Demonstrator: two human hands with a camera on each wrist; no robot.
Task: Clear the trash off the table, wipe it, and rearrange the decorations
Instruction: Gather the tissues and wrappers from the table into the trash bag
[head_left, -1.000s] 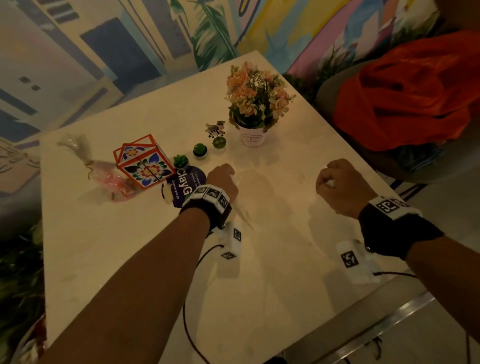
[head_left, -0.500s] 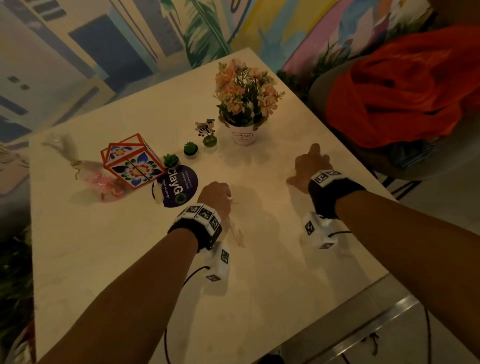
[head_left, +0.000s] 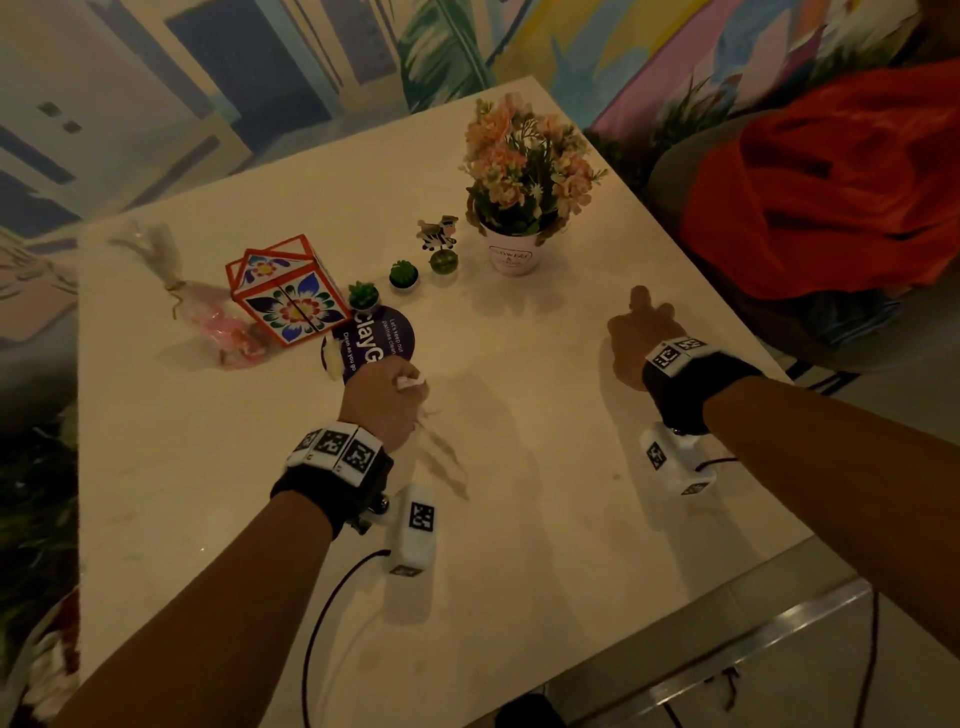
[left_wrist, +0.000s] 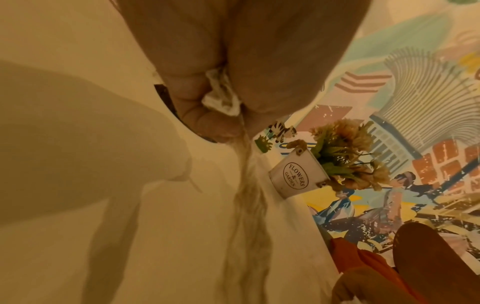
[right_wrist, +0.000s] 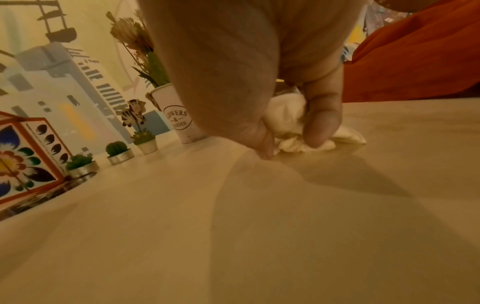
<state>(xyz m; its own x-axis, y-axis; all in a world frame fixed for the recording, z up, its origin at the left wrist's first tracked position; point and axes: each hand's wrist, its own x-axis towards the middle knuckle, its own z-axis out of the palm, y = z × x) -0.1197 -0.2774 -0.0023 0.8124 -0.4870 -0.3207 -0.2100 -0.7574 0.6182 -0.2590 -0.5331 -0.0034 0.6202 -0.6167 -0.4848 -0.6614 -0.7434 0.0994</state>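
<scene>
Leftmost, the left hand (head_left: 384, 400) is clenching a crumpled white wrapper (left_wrist: 221, 96) just beside the purple coaster (head_left: 382, 338); farther right, the right hand (head_left: 641, 338) is pinching a white tissue (right_wrist: 291, 125) against the desk (head_left: 519, 519).

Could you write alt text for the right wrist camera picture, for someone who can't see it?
The right hand presses a crumpled white tissue onto a pale table. Behind stand a white flower pot, a zebra figurine and small cactus candles.

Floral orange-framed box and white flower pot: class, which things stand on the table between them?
In the head view, between the floral orange-framed box and the white flower pot stand two small green cactus candles, then a zebra figurine.
</scene>
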